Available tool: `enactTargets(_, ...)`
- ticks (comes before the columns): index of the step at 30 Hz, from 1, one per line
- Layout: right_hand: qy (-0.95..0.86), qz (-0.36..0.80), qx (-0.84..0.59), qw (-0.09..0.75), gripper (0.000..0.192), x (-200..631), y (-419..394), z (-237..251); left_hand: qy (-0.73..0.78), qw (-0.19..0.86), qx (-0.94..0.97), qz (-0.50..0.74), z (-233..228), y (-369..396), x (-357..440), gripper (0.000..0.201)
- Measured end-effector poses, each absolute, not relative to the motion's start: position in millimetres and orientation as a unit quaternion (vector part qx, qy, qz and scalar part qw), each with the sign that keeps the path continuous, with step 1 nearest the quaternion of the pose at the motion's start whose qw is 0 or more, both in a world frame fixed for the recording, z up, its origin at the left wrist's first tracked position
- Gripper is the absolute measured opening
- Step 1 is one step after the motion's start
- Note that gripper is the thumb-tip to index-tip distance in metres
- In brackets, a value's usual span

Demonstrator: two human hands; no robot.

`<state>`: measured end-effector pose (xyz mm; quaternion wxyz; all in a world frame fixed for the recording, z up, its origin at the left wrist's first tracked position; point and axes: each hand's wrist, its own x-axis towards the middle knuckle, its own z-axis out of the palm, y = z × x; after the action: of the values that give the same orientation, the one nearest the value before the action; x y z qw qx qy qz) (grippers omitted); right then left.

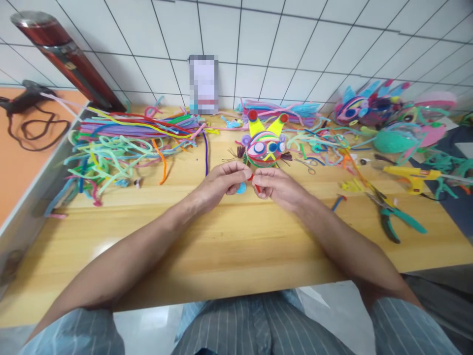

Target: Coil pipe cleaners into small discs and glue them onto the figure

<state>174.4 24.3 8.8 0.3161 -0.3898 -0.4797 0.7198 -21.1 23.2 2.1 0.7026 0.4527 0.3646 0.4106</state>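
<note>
Head view, hands first. My left hand [223, 181] is curled, thumb and forefinger pressed together on one end of a short red pipe cleaner [252, 177]. My right hand [275, 186] mirrors it, fingertips pinched on the other end, so the red piece spans the narrow gap between the two hands. I judge the double pinch is there to keep so thin and springy a strand taut enough to bend. A small blue curl [241, 188] lies on the table just under my left fingertips; whether it touches them I cannot tell.

Item: striped ball figure [264, 147], with round eyes and two yellow ears tipped red, standing just beyond my knuckles, close but apart from both hands, probably kept near as the piece in progress.

Item: loose pile of pipe cleaners [121, 140], many colours, heaped at the far left of the wooden table [229, 256], well apart from my left hand.

Item: pliers [397, 219] with teal handles, flat on the table to the right, within reach of my right arm.

Item: yellow glue gun [414, 176], further right, lying on its side.

Item: finished figures [365, 106] against the tiled wall at far right, set back out of the working space.

Both forearms rest low over the table's near edge.
</note>
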Motion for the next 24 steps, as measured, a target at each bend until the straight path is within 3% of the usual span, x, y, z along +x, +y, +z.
enactTargets(7, -0.501, 0.697, -0.389, 0.335, 0.036, 172.2, 23.6, 2.6, 0.381, 0.662, 0.493, 0.417, 0.3, 19.4, -21.1, 0.032)
enactTargets(12, -0.515, 0.653, -0.395, 0.390, 0.040, 162.7, 19.1, -4.4, 0.392, 0.683, 0.372, 0.491, -3.4, 2.2, -4.9, 0.035)
enactTargets(17, -0.505, 0.658, -0.402, 0.390, 0.041, 161.5, 18.8, -5.6, 0.394, 0.720, 0.280, 0.497, -3.8, -6.6, 2.6, 0.030)
enactTargets(24, -0.489, 0.693, -0.393, 0.355, 0.036, 172.7, 24.0, 4.4, 0.382, 0.675, 0.444, 0.449, -1.9, 15.3, -15.7, 0.036)
